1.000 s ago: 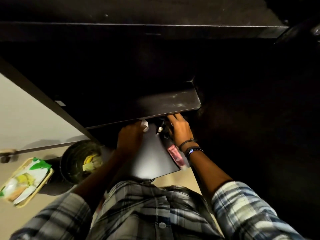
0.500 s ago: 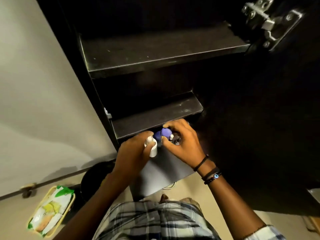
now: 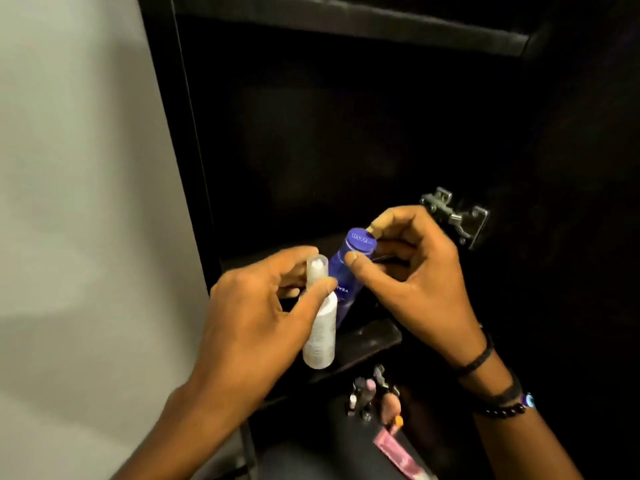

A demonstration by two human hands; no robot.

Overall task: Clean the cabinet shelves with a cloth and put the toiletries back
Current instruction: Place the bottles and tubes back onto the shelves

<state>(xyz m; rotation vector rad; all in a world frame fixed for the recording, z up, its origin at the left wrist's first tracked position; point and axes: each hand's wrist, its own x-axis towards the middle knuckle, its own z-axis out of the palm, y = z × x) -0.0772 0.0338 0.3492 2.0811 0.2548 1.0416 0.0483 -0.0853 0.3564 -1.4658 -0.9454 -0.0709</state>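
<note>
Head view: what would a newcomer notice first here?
The vivid blue bottle at centre, pinched at its cap by the right hand, stands out against the dark cabinet. Beside it, the left hand grips a white spray bottle. A shiny metal hinge glints just past the right hand.

Small toiletries [image 3: 372,393] on low shelf too dim to identify; pink tube [image 3: 398,453] cut by bottom edge.

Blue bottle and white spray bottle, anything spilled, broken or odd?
Nothing spilled or broken shows. Both are capped: the white spray bottle in the left hand, the blue bottle in the right hand, tilted because they're held.
</note>
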